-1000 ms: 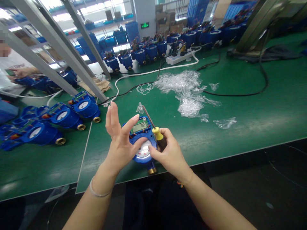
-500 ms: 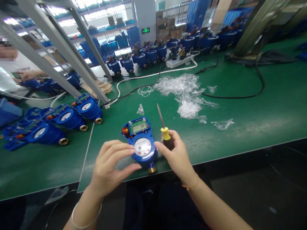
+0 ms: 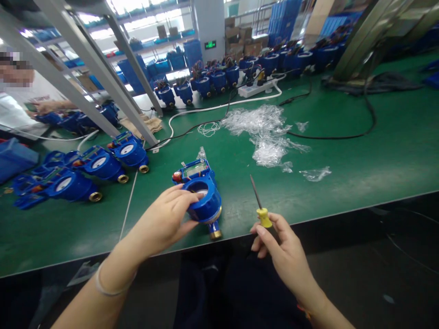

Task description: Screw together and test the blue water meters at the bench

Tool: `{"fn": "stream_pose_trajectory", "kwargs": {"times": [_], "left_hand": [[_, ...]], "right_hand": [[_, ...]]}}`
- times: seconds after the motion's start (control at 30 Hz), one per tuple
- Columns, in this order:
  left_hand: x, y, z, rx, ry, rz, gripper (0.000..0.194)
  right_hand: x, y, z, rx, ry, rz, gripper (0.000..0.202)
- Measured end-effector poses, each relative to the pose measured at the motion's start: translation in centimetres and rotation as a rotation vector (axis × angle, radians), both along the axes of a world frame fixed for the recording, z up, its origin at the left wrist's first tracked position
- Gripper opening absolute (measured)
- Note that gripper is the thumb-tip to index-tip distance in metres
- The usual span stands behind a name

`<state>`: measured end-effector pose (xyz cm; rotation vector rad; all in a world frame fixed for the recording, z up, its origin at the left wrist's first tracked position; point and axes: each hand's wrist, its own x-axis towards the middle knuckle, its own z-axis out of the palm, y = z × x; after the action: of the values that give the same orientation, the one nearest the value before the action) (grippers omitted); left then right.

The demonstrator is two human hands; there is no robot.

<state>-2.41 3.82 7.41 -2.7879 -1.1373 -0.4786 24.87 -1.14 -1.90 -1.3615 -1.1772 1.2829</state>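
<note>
My left hand [image 3: 171, 217] grips the near left rim of a blue water meter [image 3: 210, 205], fingers over the edge of its round dial and thumb low on the side. The meter is tilted, so its dial is partly hidden by the rim and my fingers. At its far end lies an uncovered compartment with a small display [image 3: 195, 169] and circuit board; a brass threaded end points towards me. My right hand [image 3: 279, 240] is closed round a screwdriver [image 3: 264, 216] with a yellow and dark handle, its shaft pointing up and away, apart from the meter.
Several more blue meters [image 3: 103, 163] stand on the left. Crumpled clear plastic bags [image 3: 267, 153] lie mid-table, near white and black cables. A power strip [image 3: 255, 89] and a row of meters line the back. Metal posts rise at left; a person [image 3: 41, 91] is behind them.
My left hand has taken hold of the meter, which now tilts away from its flatter pose. My right hand has drawn back to the right and down with the screwdriver.
</note>
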Motion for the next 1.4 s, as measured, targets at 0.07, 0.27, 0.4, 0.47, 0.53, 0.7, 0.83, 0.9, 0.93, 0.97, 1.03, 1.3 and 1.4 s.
{"fn": "stream_pose_trajectory", "kwargs": {"times": [0.07, 0.27, 0.4, 0.47, 0.53, 0.7, 0.83, 0.9, 0.93, 0.97, 1.03, 1.3, 1.4], "left_hand": [[-0.1, 1.1, 1.9, -0.115, 0.044, 0.050, 0.034], [0.3, 4.0, 4.8, -0.337, 0.189, 0.189, 0.033], [0.6, 4.1, 4.7, -0.375, 0.197, 0.232, 0.034], [0.8, 4.0, 4.6, -0.384, 0.198, 0.241, 0.034], [0.9, 4.0, 4.5, -0.382, 0.199, 0.238, 0.033], [1.4, 4.0, 4.3, -0.367, 0.194, 0.256, 0.036], [1.8, 3.9, 4.2, -0.361, 0.208, 0.244, 0.034], [2.0, 3.8, 4.2, -0.351, 0.210, 0.244, 0.035], [2.0, 3.8, 4.2, -0.350, 0.211, 0.247, 0.035], [2.1, 3.8, 4.2, -0.349, 0.211, 0.250, 0.035], [2.2, 3.7, 4.1, -0.345, 0.213, 0.248, 0.034], [1.8, 3.5, 3.6, -0.335, 0.190, 0.215, 0.030], [2.0, 3.5, 3.7, -0.340, 0.198, 0.219, 0.029]], "right_hand": [[0.4, -0.7, -0.3, 0.032, -0.081, 0.032, 0.041], [1.1, -2.3, -0.7, 0.216, -0.390, 0.140, 0.034], [0.6, -2.8, -0.9, 0.284, -0.407, 0.181, 0.027], [0.3, -2.7, -1.1, 0.299, -0.406, 0.181, 0.026], [0.0, -2.6, -1.2, 0.309, -0.404, 0.182, 0.025], [-0.9, -2.3, -1.6, 0.293, -0.345, 0.187, 0.023], [-1.1, -2.1, -1.3, 0.450, -0.232, 0.057, 0.019], [-0.8, -2.0, -1.1, 0.478, -0.205, 0.023, 0.020], [-0.7, -1.9, -1.0, 0.455, -0.209, 0.039, 0.020], [-0.5, -1.9, -1.0, 0.413, -0.224, 0.076, 0.019], [-0.3, -2.1, -1.3, 0.322, -0.256, 0.164, 0.020], [-1.3, -2.4, -2.9, 0.263, -0.261, 0.169, 0.022], [-1.9, -1.9, -2.7, 0.308, -0.248, 0.149, 0.022]]}}
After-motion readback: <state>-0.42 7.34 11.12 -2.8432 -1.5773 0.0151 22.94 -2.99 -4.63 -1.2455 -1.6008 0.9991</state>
